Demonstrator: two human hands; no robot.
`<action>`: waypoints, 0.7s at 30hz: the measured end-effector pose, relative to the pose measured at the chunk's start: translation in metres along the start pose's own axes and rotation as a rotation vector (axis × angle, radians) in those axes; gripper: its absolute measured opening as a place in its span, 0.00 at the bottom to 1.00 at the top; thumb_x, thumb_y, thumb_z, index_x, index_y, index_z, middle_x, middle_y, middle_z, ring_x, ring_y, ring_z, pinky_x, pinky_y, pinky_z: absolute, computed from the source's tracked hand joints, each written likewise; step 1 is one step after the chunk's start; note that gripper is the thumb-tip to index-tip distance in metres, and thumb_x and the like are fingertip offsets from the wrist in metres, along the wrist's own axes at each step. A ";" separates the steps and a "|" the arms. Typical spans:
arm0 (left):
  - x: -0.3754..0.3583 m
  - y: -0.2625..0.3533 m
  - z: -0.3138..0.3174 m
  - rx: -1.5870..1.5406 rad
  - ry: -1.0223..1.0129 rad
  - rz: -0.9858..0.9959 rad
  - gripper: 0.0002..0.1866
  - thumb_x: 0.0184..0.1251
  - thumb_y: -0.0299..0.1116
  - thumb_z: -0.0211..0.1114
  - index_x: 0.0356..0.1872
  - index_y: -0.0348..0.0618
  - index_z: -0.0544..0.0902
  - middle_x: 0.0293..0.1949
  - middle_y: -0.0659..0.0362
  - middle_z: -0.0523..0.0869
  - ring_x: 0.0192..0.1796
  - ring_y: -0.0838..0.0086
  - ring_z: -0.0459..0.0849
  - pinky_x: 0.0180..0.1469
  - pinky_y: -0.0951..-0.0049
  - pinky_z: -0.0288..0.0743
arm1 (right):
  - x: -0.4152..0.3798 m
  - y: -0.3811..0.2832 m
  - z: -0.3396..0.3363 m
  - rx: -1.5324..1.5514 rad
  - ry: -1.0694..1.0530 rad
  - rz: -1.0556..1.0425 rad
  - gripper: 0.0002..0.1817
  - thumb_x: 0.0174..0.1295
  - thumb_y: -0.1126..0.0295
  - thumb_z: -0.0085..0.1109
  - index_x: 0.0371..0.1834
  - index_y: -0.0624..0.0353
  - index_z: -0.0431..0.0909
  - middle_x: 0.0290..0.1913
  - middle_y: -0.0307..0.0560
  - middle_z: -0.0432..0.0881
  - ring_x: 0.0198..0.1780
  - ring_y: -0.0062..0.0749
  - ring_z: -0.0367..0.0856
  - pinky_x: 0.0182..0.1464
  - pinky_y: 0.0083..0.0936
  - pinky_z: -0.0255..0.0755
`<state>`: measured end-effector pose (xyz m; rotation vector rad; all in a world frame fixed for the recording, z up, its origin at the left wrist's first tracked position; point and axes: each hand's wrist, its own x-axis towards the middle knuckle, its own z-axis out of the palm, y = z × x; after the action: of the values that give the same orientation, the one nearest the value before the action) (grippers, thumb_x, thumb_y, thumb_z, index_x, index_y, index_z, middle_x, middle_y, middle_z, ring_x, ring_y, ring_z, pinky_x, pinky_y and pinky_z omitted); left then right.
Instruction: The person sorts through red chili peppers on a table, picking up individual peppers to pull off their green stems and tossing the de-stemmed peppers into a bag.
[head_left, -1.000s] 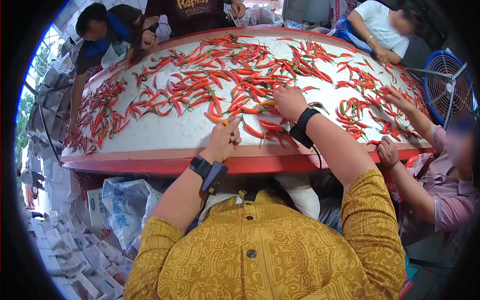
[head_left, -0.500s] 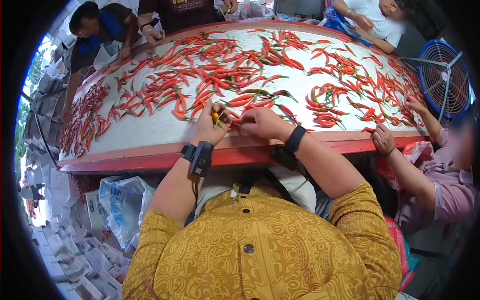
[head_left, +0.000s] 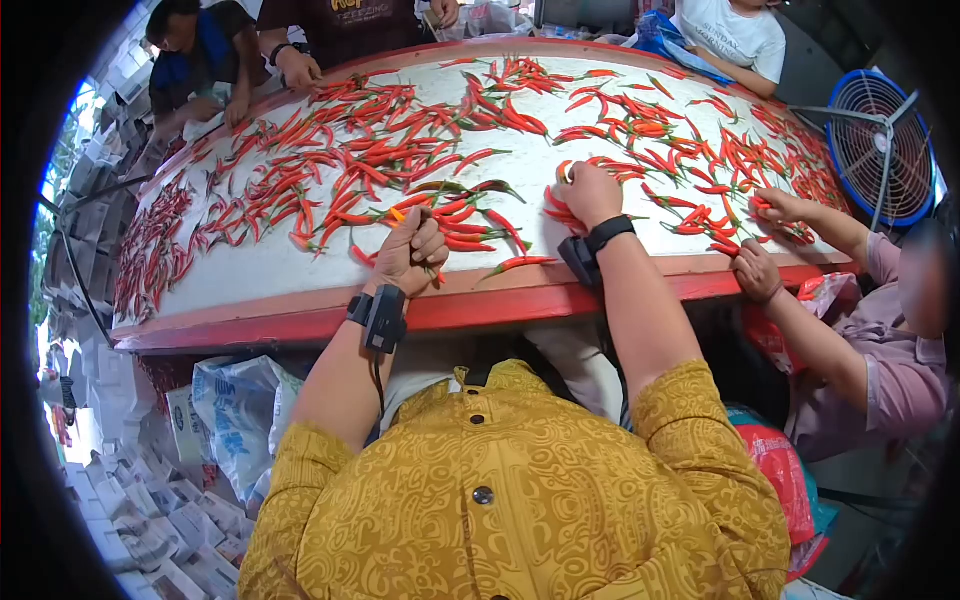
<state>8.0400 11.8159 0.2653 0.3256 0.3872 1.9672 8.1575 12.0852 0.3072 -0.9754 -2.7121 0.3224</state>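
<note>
My left hand [head_left: 410, 252] is closed around chili peppers near the front edge of the table. An orange tip [head_left: 397, 214] sticks out above the fingers, and a stem end shows below. To the right, my right hand [head_left: 593, 195] is over a group of red chilies, its fingers curled down at a chili pepper [head_left: 562, 172] with a pale orange end; the fingertips are partly hidden. Between my hands lie a cluster of red chilies [head_left: 465, 240], two dark greenish ones [head_left: 440, 187] and a single red chili [head_left: 522, 263] near the edge.
Red chilies cover much of the white tabletop [head_left: 260, 262], which has a red front rim [head_left: 480, 308]. A co-worker's hands [head_left: 757, 270] handle chilies at the right. Other people stand along the far side. A blue fan [head_left: 885, 150] is at the right, a plastic bag [head_left: 235, 410] below left.
My right hand has moved away from my left hand, rightward to the right-hand group of chilies. A single red chili now lies by the edge between them. My view has shifted slightly.
</note>
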 end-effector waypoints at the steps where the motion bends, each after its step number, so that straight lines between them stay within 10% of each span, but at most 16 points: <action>1: 0.002 -0.004 0.003 0.013 0.030 0.020 0.11 0.74 0.40 0.53 0.39 0.46 0.80 0.16 0.68 0.61 0.16 0.84 0.56 0.23 0.80 0.54 | 0.000 0.003 0.000 0.000 -0.001 -0.031 0.12 0.53 0.61 0.58 0.38 0.51 0.82 0.36 0.49 0.85 0.41 0.46 0.84 0.42 0.38 0.77; 11: 0.058 -0.073 0.065 0.231 0.174 -0.069 0.14 0.73 0.39 0.56 0.46 0.39 0.78 0.20 0.68 0.67 0.18 0.86 0.61 0.25 0.82 0.58 | -0.016 0.015 -0.031 0.529 0.314 -0.427 0.06 0.52 0.72 0.61 0.34 0.57 0.79 0.34 0.52 0.81 0.36 0.49 0.80 0.38 0.39 0.74; 18: 0.093 -0.118 0.071 0.265 0.334 -0.144 0.11 0.71 0.47 0.58 0.33 0.54 0.78 0.18 0.73 0.67 0.17 0.87 0.60 0.21 0.82 0.55 | -0.035 0.035 -0.053 0.604 -0.095 -0.876 0.06 0.52 0.74 0.64 0.32 0.60 0.77 0.32 0.48 0.78 0.35 0.42 0.80 0.39 0.30 0.75; 21: 0.093 -0.133 0.063 0.164 0.261 -0.113 0.17 0.73 0.49 0.53 0.31 0.49 0.77 0.18 0.68 0.66 0.17 0.83 0.59 0.22 0.80 0.53 | 0.016 0.066 -0.082 0.533 -0.337 -0.570 0.09 0.58 0.67 0.62 0.37 0.60 0.82 0.33 0.50 0.83 0.34 0.42 0.82 0.40 0.30 0.75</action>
<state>8.1366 11.9610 0.2734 0.1456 0.7225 1.8749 8.2094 12.1559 0.3686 0.0050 -2.7879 1.0854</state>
